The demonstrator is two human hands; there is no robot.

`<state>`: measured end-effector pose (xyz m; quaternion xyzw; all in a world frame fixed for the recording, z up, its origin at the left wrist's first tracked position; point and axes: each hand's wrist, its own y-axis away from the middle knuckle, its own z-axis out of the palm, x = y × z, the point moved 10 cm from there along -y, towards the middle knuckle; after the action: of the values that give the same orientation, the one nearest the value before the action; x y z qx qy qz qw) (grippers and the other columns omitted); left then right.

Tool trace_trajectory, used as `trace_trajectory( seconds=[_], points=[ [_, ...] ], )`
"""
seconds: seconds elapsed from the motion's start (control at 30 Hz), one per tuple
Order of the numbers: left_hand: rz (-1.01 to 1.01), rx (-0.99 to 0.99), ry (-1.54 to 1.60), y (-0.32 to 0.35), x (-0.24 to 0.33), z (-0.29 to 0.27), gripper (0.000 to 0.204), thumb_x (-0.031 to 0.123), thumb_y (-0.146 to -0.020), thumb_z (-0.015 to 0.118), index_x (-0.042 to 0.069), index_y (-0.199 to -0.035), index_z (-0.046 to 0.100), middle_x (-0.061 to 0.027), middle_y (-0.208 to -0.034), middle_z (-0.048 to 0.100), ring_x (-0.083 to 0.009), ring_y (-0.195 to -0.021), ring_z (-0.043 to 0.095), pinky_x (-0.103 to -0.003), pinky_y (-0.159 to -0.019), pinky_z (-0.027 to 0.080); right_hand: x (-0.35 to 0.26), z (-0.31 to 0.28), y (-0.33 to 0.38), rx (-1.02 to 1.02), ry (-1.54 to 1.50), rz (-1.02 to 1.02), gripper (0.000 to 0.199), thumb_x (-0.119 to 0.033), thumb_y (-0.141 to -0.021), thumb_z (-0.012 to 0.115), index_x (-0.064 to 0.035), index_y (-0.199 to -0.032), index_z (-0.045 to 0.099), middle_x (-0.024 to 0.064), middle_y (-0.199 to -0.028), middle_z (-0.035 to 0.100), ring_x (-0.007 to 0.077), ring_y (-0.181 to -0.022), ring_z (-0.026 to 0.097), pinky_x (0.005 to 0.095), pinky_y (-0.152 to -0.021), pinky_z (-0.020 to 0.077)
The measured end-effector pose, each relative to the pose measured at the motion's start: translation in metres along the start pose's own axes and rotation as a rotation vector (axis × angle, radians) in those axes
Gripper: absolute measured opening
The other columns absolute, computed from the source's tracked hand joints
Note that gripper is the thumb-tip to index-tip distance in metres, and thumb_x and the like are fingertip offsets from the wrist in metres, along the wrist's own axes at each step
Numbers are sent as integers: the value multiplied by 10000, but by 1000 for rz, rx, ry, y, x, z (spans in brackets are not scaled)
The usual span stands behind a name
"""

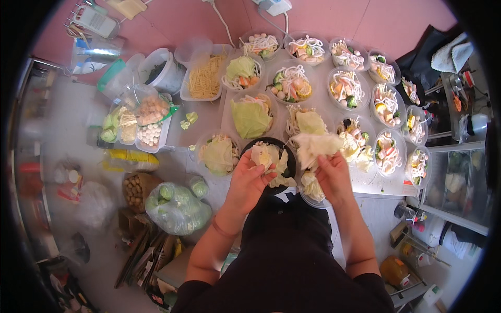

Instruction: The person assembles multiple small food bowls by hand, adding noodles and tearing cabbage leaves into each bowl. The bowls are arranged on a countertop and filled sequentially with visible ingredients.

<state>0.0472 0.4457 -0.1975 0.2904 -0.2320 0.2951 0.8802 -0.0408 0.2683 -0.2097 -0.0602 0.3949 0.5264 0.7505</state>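
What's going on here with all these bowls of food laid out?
A person stands over a table covered with many clear bowls of noodles, vegetables and cut toppings. The left hand presses cabbage pieces into a black bowl right in front of them, while the right hand holds up a pale cabbage leaf just beside it. Several nearby bowls already have a cabbage leaf on top. A tray of yellow noodles sits farther back, and a bag of green vegetables lies on the floor to the left.

One black bowl [269, 156] sits at the frame's centre, with two hands at it. One long tray of noodles [204, 78] and one bag of greens [177, 206] lie left.
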Motion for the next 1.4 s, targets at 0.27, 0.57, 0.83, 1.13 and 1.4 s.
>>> trace_trajectory(
  seconds=[0.27, 0.57, 0.83, 1.13, 1.4],
  points=[
    [225, 45, -445, -142, 41, 37, 486, 48, -913, 596, 27, -1357, 401, -96, -1290, 518, -225, -1173, 538, -357, -998, 449, -66, 18, -154, -150, 364, -46, 281, -105, -948, 606, -48, -1223, 583, 43, -1069, 665, 110, -916, 624, 263, -767, 517],
    [415, 196, -454, -93, 91, -3, 403, -24, -922, 549, -15, -1318, 477, -126, -1399, 479, -221, -1321, 433, -335, -1099, 348, -82, -22, -255, -122, 1175, -440, 318, -154, -959, 570, -12, -1243, 582, 105, -1119, 665, 206, -1068, 620, 324, -919, 483],
    [673, 802, -517, 136, 139, -210, 216, -7, -910, 587, 21, -1123, 610, -85, -1223, 611, -157, -1147, 551, -295, -993, 427, -69, 153, -194, -353, 1032, -544, 208, -96, -985, 527, -17, -1166, 591, 51, -1048, 653, 130, -974, 603, 279, -831, 476],
    [649, 1016, -327, 271, 163, -398, 169, 13, -912, 598, 30, -1077, 627, -57, -1144, 633, -132, -1063, 571, -280, -927, 445, 181, 409, -113, -853, 955, -162, 221, -66, -977, 535, 2, -1186, 559, 81, -1024, 660, 148, -883, 648, 266, -742, 513],
    [673, 1235, -491, 403, 244, -482, 196, -17, -896, 590, 7, -1087, 627, -55, -1104, 654, -124, -1035, 589, -273, -916, 461, 435, 568, -134, -1015, 1000, 43, 281, -97, -961, 566, -25, -1231, 539, 83, -1046, 654, 151, -911, 648, 262, -752, 520]
  ],
)
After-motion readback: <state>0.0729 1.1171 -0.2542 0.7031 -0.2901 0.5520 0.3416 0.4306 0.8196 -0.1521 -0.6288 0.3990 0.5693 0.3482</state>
